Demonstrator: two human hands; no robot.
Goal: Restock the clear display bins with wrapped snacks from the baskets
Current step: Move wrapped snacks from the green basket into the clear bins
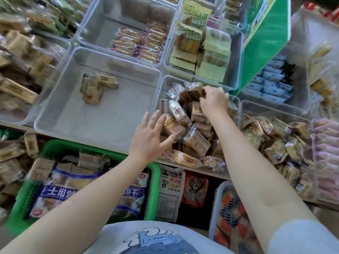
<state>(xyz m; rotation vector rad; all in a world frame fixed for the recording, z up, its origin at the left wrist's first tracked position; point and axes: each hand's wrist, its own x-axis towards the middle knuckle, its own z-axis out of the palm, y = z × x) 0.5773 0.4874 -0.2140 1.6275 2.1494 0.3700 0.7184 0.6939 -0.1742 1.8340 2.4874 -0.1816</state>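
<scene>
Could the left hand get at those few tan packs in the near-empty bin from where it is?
Probably yes: the left hand is beside that open-topped bin, with nothing covering the tan packs.

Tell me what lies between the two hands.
In the head view, clear-wrapped brown snacks piled in the bin fill the stretch between left hand and right hand.

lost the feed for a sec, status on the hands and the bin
Left hand flat against brown wrapped snacks. Right hand gripping a packet at the back. Clear bin heaped full. Nothing in the way.
</scene>
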